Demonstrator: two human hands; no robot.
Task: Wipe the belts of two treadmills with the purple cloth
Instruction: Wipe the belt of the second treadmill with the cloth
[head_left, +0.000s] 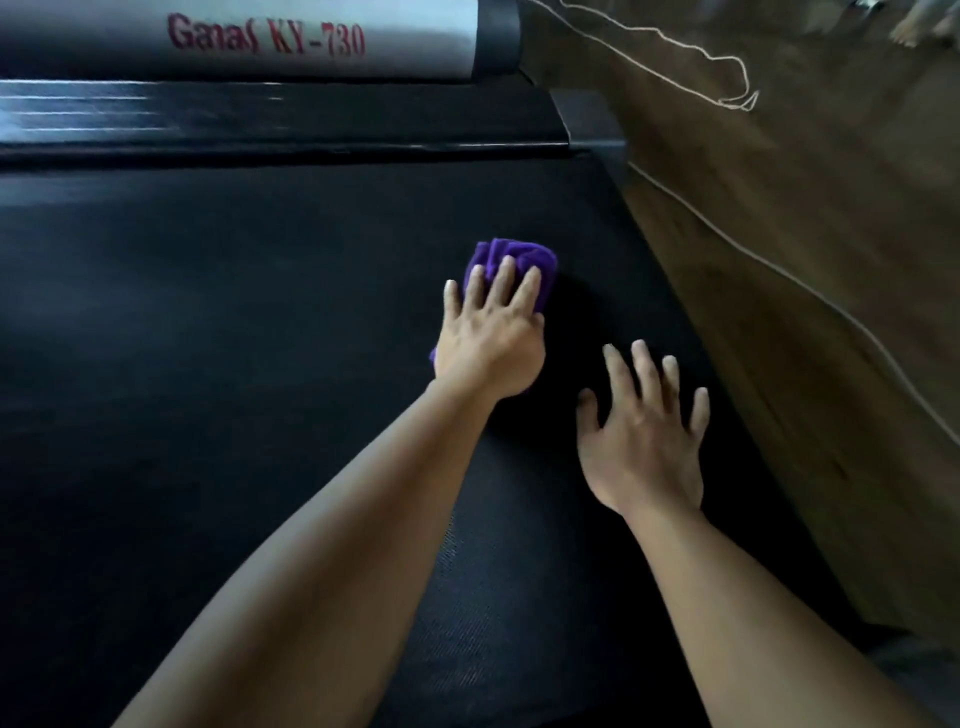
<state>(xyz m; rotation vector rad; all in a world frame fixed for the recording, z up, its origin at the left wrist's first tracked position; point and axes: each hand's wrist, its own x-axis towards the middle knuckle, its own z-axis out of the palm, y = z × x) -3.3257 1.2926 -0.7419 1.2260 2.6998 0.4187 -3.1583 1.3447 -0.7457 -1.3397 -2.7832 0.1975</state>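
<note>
A black treadmill belt (234, 364) fills most of the view. A bunched purple cloth (511, 260) lies on it, right of centre. My left hand (488, 338) presses flat on the cloth with straight fingers, covering its near part. My right hand (644, 436) rests flat on the belt, fingers spread, just right of and nearer than the cloth, holding nothing.
The treadmill's grey motor cover (270, 41), lettered "Ganas KY-730", runs across the top beyond a glossy black strip. A grey side rail end (592, 124) marks the belt's right edge. A wooden floor (805, 234) with a thin pale cord (727, 228) lies to the right.
</note>
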